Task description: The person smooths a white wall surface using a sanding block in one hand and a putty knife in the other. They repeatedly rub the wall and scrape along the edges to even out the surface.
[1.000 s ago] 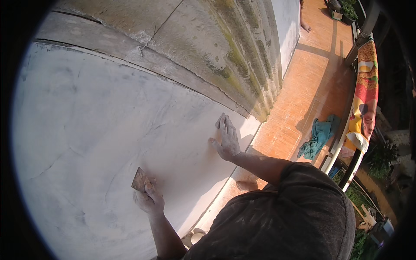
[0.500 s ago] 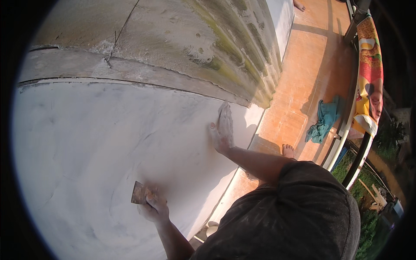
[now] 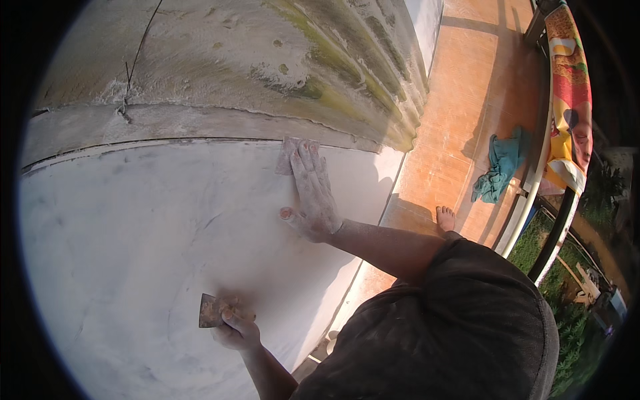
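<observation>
My left hand grips a scraper with a broad, stained metal blade, close to a white plastered wall. Farther up, my right hand lies with its fingers stretched out over a pinkish piece of sandpaper, holding it against the white surface just below the dark seam. White dust coats this hand, and the thumb points away to the left. Part of the sandpaper is hidden beneath the fingers.
Beyond the seam is rough grey, moss-stained concrete. Orange tiled floor runs along the right, with a crumpled teal cloth on it. A railing carries a colourful printed sheet. My bare foot stands by the wall.
My right hand has moved left along the seam, and the sandpaper under its fingers now shows clearly. My left hand has shifted slightly lower in view with the scraper. The view has tilted a little.
</observation>
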Motion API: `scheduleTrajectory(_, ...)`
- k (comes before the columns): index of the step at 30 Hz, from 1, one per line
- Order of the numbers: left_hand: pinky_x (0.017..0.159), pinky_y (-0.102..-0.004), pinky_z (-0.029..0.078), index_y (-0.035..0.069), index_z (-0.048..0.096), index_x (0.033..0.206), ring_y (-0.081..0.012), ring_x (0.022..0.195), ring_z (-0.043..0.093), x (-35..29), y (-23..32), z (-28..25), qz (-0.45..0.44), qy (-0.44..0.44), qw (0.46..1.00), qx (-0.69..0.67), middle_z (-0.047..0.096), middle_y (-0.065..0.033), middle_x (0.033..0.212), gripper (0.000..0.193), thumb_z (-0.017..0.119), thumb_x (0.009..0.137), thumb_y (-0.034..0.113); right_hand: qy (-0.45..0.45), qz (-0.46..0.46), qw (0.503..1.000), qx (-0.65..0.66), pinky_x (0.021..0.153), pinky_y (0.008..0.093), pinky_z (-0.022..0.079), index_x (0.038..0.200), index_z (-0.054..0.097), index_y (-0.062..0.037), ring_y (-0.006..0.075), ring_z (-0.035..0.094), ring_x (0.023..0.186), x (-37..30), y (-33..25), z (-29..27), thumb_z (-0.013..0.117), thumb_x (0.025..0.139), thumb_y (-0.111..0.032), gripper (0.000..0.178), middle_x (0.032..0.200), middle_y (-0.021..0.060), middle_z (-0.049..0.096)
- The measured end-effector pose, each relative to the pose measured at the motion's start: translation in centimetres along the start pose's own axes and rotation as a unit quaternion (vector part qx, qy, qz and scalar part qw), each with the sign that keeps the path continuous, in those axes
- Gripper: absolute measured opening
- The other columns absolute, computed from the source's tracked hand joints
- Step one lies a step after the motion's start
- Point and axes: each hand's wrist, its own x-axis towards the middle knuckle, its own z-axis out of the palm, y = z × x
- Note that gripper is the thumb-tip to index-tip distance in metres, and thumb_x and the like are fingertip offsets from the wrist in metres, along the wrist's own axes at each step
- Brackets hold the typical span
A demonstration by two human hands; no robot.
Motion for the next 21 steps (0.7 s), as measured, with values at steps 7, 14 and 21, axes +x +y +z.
scheduleTrajectory(7, 0.035, -0.0249, 0.035, -0.002, 0.061, 0.089, -0.0109, 0.040, 0.050, 0.1, -0.1, 0.1, 0.010, 0.010, 0.998, 0.055, 0.065, -0.0067, 0.072, 0.051, 0.037, 0.108, 0.039, 0.039, 0.165, 0.983, 0.076, 0.122, 0.0603, 0.004, 0.159, 0.008, -0.0014, 0.0427, 0.002, 0.154, -0.6, -0.4, -0.2, 0.067, 0.089, -0.046, 0.102, 0.164, 0.0249, 0.013)
scheduleTrajectory(14, 0.036, -0.0254, 0.037, -0.005, 0.064, 0.093, -0.0126, 0.045, 0.054, -0.2, -0.4, -0.2, -0.025, -0.003, 1.000, 0.002, 0.065, -0.0074, 0.073, 0.053, 0.038, 0.108, 0.039, 0.046, 0.187, 0.981, 0.011, 0.121, 0.0610, 0.001, 0.156, 0.007, 0.0065, 0.0480, 0.003, 0.153, -1.4, 1.1, 0.5, 0.071, 0.089, -0.039, 0.103, 0.162, 0.0327, 0.010)
scheduleTrajectory(21, 0.037, -0.0258, 0.039, -0.006, 0.064, 0.097, -0.0134, 0.047, 0.055, -0.3, -0.9, 0.0, 0.004, 0.012, 0.999, 0.046, 0.067, -0.0097, 0.077, 0.052, 0.039, 0.107, 0.038, 0.050, 0.015, 0.996, 0.069, 0.122, 0.0607, 0.005, 0.157, 0.003, 0.0049, 0.0458, 0.002, 0.153, -1.4, -0.6, 1.0, 0.064, 0.092, -0.037, 0.099, 0.163, 0.0280, 0.011)
